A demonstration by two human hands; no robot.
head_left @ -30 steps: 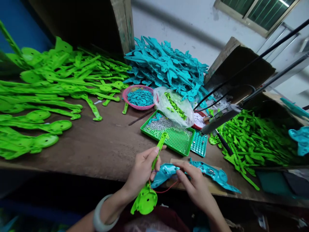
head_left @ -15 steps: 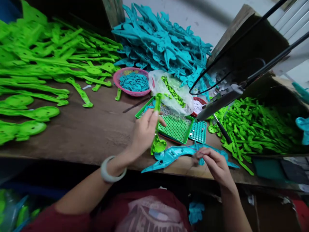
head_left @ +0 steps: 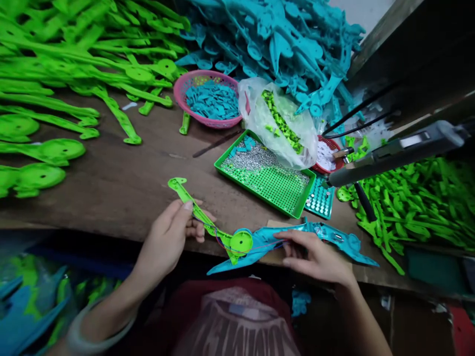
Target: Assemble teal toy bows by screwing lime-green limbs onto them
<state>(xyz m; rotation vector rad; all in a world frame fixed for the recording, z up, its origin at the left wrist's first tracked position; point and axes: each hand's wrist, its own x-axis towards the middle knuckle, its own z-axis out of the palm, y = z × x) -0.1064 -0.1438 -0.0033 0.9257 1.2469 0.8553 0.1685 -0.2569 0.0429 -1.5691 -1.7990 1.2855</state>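
My left hand [head_left: 168, 237] grips a long green plastic piece [head_left: 203, 215] by its narrow arm, with the hooked end pointing up and away. Its round disc end overlaps a turquoise plastic shell [head_left: 345, 243] lying along the table's front edge. Thin red and dark wires [head_left: 256, 250] run from the green piece across the shell. My right hand [head_left: 315, 257] pinches these wires above the middle of the shell; its fingertips partly hide them. Small fittings show inside the shell's right half.
An electric screwdriver [head_left: 401, 148] hangs at right. Behind my hands are a green tray [head_left: 272, 198] of small metal screws, a blue tray [head_left: 322, 200], a pink basket [head_left: 206, 118] and a plastic bag [head_left: 256, 99]. Green parts [head_left: 111, 64] and turquoise parts [head_left: 267, 44] are heaped behind.
My left hand has lowered the green piece from upright to a slant, its disc now over the shell's left part. My right hand has shifted slightly, still with the wires. The view has tilted down.
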